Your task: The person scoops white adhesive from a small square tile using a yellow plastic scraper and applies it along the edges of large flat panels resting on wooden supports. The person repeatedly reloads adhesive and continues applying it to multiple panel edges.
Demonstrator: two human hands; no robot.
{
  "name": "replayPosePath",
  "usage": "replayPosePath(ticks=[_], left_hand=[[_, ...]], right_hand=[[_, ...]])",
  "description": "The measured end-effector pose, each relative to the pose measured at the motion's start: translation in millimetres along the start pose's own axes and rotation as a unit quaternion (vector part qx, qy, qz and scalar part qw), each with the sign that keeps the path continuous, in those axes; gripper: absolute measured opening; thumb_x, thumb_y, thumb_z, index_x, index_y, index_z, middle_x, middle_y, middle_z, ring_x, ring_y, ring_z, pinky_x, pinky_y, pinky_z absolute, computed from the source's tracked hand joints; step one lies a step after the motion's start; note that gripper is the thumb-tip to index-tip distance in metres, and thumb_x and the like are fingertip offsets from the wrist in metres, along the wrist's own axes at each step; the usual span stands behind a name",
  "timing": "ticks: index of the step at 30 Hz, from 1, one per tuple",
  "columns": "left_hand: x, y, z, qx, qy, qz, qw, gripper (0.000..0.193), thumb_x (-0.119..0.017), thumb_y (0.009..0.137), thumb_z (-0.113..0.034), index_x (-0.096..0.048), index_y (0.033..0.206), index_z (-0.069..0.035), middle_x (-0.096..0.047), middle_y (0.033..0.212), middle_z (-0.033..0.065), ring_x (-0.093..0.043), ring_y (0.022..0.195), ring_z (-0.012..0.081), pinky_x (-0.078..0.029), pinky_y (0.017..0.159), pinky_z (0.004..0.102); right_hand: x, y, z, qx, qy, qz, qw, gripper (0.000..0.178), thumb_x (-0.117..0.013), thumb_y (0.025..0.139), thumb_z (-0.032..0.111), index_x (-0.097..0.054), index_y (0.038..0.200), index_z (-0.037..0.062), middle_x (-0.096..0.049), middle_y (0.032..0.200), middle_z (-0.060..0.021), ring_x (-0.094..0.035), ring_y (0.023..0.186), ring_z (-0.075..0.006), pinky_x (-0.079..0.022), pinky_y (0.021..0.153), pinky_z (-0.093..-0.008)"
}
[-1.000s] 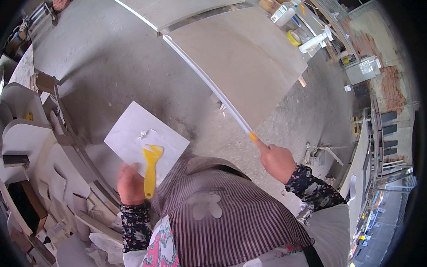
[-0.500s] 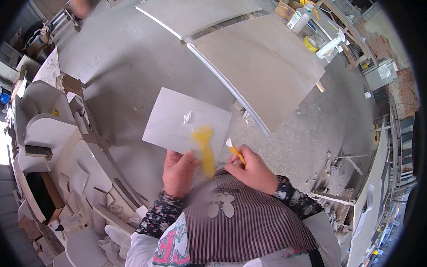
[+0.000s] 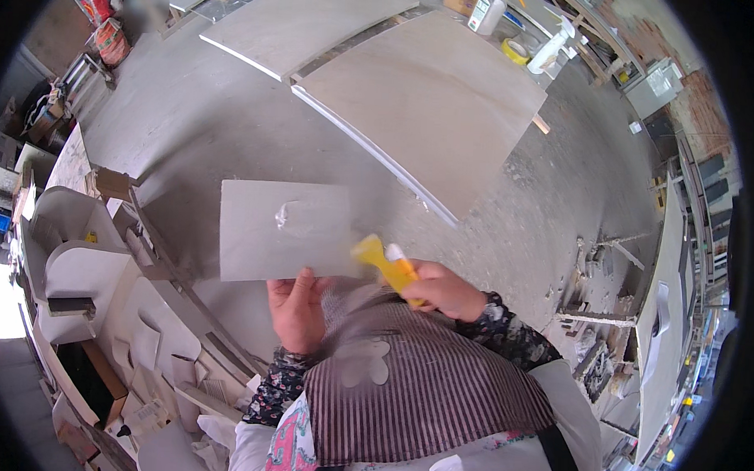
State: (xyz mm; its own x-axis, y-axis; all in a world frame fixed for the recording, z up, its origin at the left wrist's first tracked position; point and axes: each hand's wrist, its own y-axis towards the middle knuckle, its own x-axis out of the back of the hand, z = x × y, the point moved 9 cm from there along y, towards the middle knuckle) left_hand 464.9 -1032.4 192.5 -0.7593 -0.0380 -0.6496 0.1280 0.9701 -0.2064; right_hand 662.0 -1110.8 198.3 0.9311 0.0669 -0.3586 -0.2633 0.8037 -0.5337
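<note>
My left hand grips the near edge of a flat pale rectangular board, thumb on top. A small blob of white paste lies near the board's middle. To its right, my right hand is closed around a yellow putty scraper, its wide blade pointing toward the board's right edge. In the same hand is a second slim orange-yellow tool with a white tip; its kind is not clear. The scraper appears apart from the board, and its blade is slightly blurred.
Ahead lie two large pale panels on supports. A white spray bottle, yellow tape roll and another white bottle stand at the far right corner. Curved white pieces are piled at left; a pale panel stands at right.
The yellow scraper, earlier over the board beside my left hand, is now in my right hand with the slim tool. The board has turned and shifted left in view.
</note>
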Motion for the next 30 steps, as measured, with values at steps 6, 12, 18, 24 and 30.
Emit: replayPosePath(ticks=[6,12,18,24,30], left_hand=[[29,-3,-6,0.045,-0.010,-0.034,0.998,0.031,-0.051,0.095,0.000,-0.049,0.125,-0.006,-0.060,0.112,0.0066,-0.063,0.095,0.0166,-0.059,0.085,0.0417],[48,-15,-2,0.063,-0.006,-0.041,0.997,0.035,-0.051,0.096,-0.002,-0.046,0.130,-0.006,-0.062,0.113,0.0075,-0.065,0.095,0.0170,-0.060,0.081,0.0398],[51,-20,-2,0.058,-0.010,-0.049,0.997,0.030,-0.051,0.096,-0.003,-0.048,0.125,-0.006,-0.061,0.110,0.0070,-0.064,0.092,0.0164,-0.060,0.082,0.0412],[53,-20,-3,0.051,-0.022,-0.051,0.997,0.026,-0.052,0.096,-0.003,-0.051,0.121,-0.006,-0.061,0.107,0.0064,-0.064,0.092,0.0173,-0.059,0.084,0.0426],[61,-22,-4,0.052,-0.011,-0.077,0.996,0.026,-0.052,0.095,-0.003,-0.051,0.121,-0.005,-0.062,0.106,0.0071,-0.063,0.089,0.0165,-0.059,0.083,0.0418]], right_hand=[[127,-81,18,0.008,-0.066,-0.280,0.958,0.028,-0.055,0.095,0.027,-0.068,0.100,0.0030,-0.046,0.065,0.0066,-0.037,0.050,-0.0033,-0.029,0.044,-0.0200],[173,-104,31,-0.020,-0.157,-0.335,0.929,0.028,-0.056,0.097,0.027,-0.065,0.105,0.0012,-0.042,0.064,0.0072,-0.035,0.049,-0.0038,-0.028,0.044,-0.0219],[176,-97,34,-0.040,-0.124,-0.309,0.942,0.028,-0.057,0.096,0.026,-0.065,0.106,0.0004,-0.041,0.063,0.0074,-0.034,0.049,-0.0038,-0.027,0.044,-0.0226],[175,-89,41,-0.075,-0.130,-0.292,0.944,0.031,-0.057,0.095,0.027,-0.066,0.105,-0.0009,-0.038,0.059,0.0084,-0.031,0.047,-0.0037,-0.025,0.044,-0.0228],[172,-88,54,-0.089,-0.155,-0.279,0.944,0.031,-0.058,0.095,0.027,-0.067,0.104,-0.0005,-0.038,0.059,0.0083,-0.032,0.046,-0.0037,-0.025,0.042,-0.0228]])
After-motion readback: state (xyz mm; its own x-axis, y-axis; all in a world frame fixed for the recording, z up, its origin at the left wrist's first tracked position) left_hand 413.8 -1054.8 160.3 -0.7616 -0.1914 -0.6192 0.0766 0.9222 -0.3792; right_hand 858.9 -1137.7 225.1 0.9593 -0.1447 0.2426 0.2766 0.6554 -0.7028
